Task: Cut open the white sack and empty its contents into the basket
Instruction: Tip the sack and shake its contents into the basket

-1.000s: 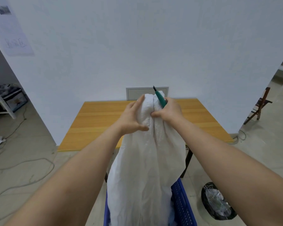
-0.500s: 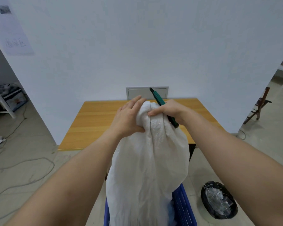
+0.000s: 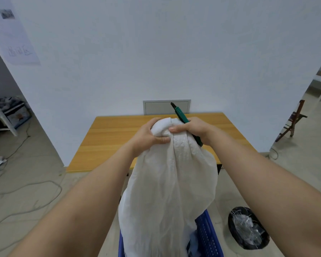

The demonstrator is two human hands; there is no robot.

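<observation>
Nearest the camera, a blue perforated basket (image 3: 208, 236) stands on the floor at the bottom edge of the view. The lower end of the white sack (image 3: 167, 191) hangs down into it and hides most of its interior; some bluish material shows inside the basket by the sack's right side, too unclear to identify. To the right of the basket, apart from it, a black bin (image 3: 248, 228) sits on the floor with pale crumpled plastic in it.

The sack is held up lengthwise above the basket, its gathered upper end raised in front of the near edge of the wooden table (image 3: 107, 140). Both forearms reach forward from the lower corners of the view to that upper end.

The left hand (image 3: 146, 135) grips the bunched cloth at the top left, fingers wrapped over the fold and the thumb pressing in from the front. The right hand (image 3: 193, 129) grips the top right of the bunch, thumb across the cloth. The same hand also holds a green utility knife (image 3: 182, 117), its handle running under the palm and out below the wrist. The dark tip points up and away to the left, clear of the cloth.

Beyond the hands, the table top stands against a white wall. A grey panel (image 3: 156, 108) is set in the wall just above the table's far edge. A loose cable (image 3: 26, 184) lies on the floor at left, a white shelf frame (image 3: 2, 115) stands at far left, and a wooden chair (image 3: 295, 121) at far right.
</observation>
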